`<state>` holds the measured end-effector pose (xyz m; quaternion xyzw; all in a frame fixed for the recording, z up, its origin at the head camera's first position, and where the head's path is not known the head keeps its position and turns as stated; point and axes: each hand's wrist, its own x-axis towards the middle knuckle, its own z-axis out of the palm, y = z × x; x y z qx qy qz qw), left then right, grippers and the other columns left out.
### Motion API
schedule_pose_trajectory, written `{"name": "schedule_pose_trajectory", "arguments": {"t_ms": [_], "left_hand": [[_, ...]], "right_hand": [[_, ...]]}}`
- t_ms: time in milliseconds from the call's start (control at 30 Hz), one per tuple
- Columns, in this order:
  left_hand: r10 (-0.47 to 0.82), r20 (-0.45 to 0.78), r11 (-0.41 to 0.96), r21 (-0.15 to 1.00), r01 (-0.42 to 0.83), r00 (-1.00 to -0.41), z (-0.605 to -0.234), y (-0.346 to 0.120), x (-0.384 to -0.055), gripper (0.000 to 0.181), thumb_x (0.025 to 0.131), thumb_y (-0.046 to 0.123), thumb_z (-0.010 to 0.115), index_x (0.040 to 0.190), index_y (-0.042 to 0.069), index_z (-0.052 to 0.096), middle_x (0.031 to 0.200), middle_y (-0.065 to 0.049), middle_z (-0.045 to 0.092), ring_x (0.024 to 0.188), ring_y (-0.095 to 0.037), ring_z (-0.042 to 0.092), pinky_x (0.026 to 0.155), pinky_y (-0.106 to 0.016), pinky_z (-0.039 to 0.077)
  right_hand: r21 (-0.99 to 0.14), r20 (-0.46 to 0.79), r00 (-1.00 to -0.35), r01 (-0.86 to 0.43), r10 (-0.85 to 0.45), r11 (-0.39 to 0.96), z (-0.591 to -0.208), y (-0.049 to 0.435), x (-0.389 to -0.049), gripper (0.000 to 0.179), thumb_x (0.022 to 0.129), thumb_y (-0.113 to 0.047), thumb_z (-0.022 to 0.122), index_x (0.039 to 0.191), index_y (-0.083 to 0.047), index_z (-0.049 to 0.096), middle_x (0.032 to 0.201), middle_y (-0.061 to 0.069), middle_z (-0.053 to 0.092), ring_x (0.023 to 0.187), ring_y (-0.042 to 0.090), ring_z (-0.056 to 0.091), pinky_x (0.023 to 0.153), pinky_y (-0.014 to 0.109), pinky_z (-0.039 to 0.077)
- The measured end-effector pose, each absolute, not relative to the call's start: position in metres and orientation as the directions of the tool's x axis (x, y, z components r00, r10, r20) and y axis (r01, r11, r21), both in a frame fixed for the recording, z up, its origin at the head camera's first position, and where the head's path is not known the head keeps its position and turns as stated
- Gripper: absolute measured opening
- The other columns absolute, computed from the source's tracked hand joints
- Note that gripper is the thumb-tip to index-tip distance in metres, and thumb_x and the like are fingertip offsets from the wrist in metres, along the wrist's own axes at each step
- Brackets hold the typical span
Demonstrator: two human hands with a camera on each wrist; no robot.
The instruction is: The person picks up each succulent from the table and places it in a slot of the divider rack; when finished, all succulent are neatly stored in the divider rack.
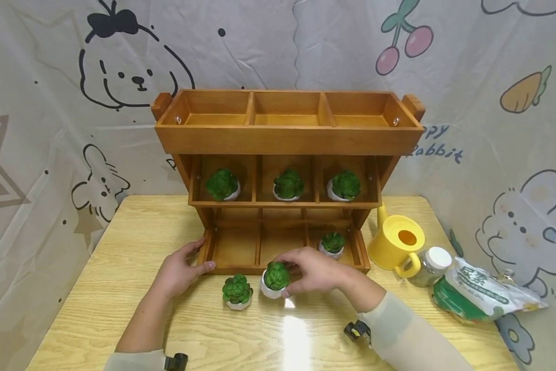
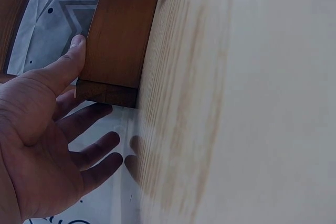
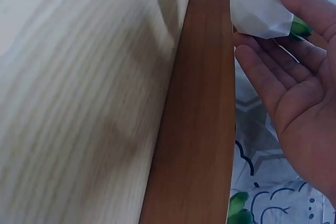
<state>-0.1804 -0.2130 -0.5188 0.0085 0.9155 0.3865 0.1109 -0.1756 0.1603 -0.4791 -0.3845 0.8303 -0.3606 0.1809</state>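
Note:
My right hand (image 1: 312,270) holds a small artificial succulent in a white pot (image 1: 273,291), thumb on one side and fingers on the other, just in front of the bottom tier. A second potted succulent (image 1: 237,292) stands on the table to its left. My left hand (image 1: 180,270) rests at the left front corner of the wooden tiered shelf (image 1: 287,140). In the left wrist view its thumb (image 2: 73,59) touches the board's upper edge, and the other fingers spread loosely past the end. One succulent (image 1: 332,243) sits in the bottom tier's right compartment.
Succulents (image 1: 288,184) occupy each middle-tier compartment. Right of the shelf stand a yellow watering can (image 1: 391,245) and a white-lidded jar (image 1: 431,267), with a green-and-white bag (image 1: 482,291) beyond. A patterned cloth (image 1: 268,46) hangs behind and at both sides of the table (image 1: 120,247).

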Motion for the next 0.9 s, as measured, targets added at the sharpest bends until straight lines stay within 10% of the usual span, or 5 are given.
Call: {"name": "schedule_pose_trajectory", "arguments": {"t_ms": [900], "left_hand": [[0.104,-0.182,0.699,0.713,-0.059,-0.978,-0.518,-0.213,-0.179,0.085,0.091,0.048,0.079,0.161,0.015,0.041,0.157,-0.021,0.047,0.145,-0.048,0.039,0.114,-0.065,0.036]], "right_hand": [[-0.789,-0.031,-0.716,-0.411,-0.697,0.456,-0.478,0.173,-0.207,0.062,0.087,-0.020,0.087,0.141,-0.009,0.059,0.125,-0.002,0.068,0.116,0.017,0.067,0.097,0.030,0.057]]}}
